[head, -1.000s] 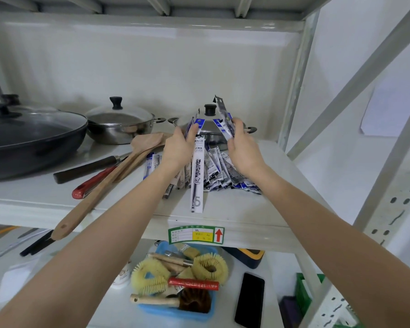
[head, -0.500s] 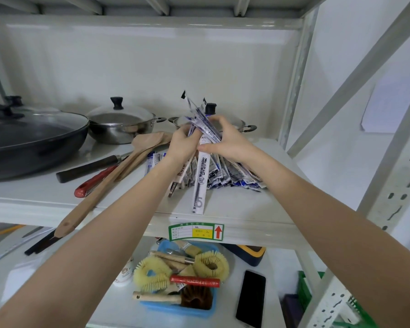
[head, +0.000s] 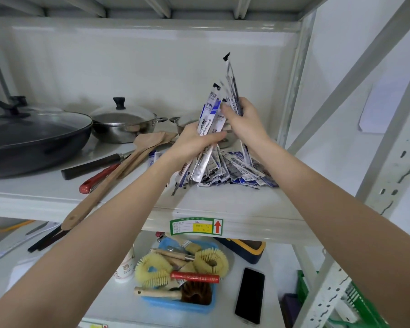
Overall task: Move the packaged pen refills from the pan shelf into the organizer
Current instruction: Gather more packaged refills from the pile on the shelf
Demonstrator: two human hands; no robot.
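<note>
Currently the gathering step is in hand: a bundle of long, slim blue-and-white foil refill packets (head: 210,129) stands nearly upright above the white metal pan shelf (head: 223,202), pinched between both hands. The left hand (head: 194,144) wraps its fingers closed around the lower half of the bundle; the right hand (head: 245,121), at 2 o'clock from the left, closes its fingers on the upper packets, whose black-tipped ends fan out toward 12 o'clock.

The packets are glossy, flat and printed with barcodes; they appear slippery and loosely aligned. A loose pile of identical refill packets (head: 239,172) remains on the shelf at 5 o'clock from the bundle, touching its lower ends.

The next move probably calls for squaring the bundle, securing it in one hand, then either collecting more from the pile or carrying it off. The organizer cannot be identified in this view.

At 9 o'clock lie two wooden spatulas (head: 128,166), a red-handled tool (head: 97,179) and a lidded dark frying pan (head: 33,136); a lidded steel pot (head: 123,124) stands behind them.
</note>
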